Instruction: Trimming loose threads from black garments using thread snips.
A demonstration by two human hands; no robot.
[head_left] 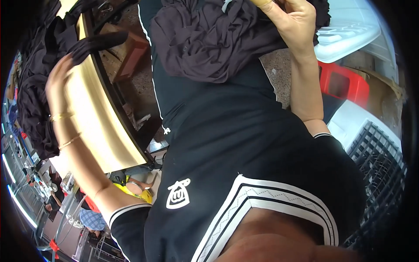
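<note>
My left hand [60, 76] is over the table at the left, smeared by motion. Its fingers touch a strip of dark cloth [98, 45] that juts out past the table edge; whether they grip it I cannot tell. At the top, my right hand [293, 19] is closed, with a small yellow thing [260, 2] at the thumb tip, mostly cut off by the frame. A crumpled dark garment [209, 48] lies across my lap, below and beside the right hand. A small pale piece [226, 5] shows at its upper part, too little to name.
A heap of dark cloth [35, 100] covers the far side of the pale tabletop [100, 126]. Beneath is a reddish-brown box [133, 56]. On my right stand a red plastic stool [345, 85], a white plastic chair [345, 41] and a dark grid basket [375, 153]. People appear at lower left.
</note>
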